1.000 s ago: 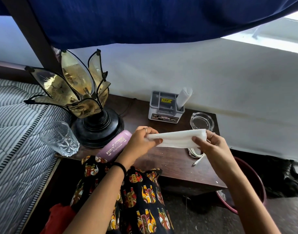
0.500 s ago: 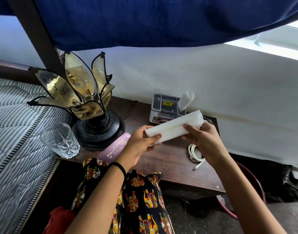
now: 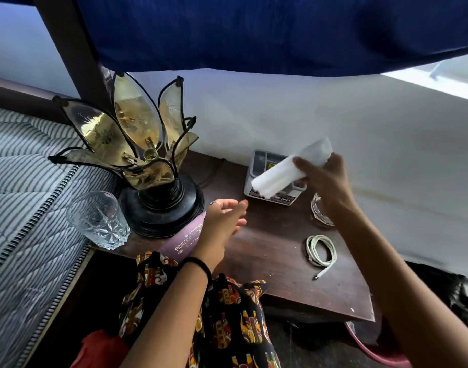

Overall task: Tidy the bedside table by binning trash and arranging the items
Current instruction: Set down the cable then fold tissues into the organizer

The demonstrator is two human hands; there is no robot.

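Observation:
My right hand (image 3: 325,181) grips a folded white tissue (image 3: 278,176) and holds it in the air over the grey organizer box (image 3: 262,158) at the back of the dark wooden bedside table (image 3: 275,256). My left hand (image 3: 225,221) hovers open over the table's middle, fingers apart, holding nothing. Under its wrist lies a purple tube (image 3: 185,240). A coiled white cable (image 3: 320,251) rests on the table's right side. A clear glass ashtray (image 3: 319,211) sits partly hidden behind my right forearm.
A gold petal lamp (image 3: 137,144) on a black base stands at the table's left back. A cut-glass tumbler (image 3: 97,219) sits at the left edge beside the striped mattress (image 3: 20,187). A pink bin rim (image 3: 373,351) shows below the table's right corner.
My left hand has let go of the tissue and dropped toward the table. My right hand has carried the folded tissue up and back over the organizer box.

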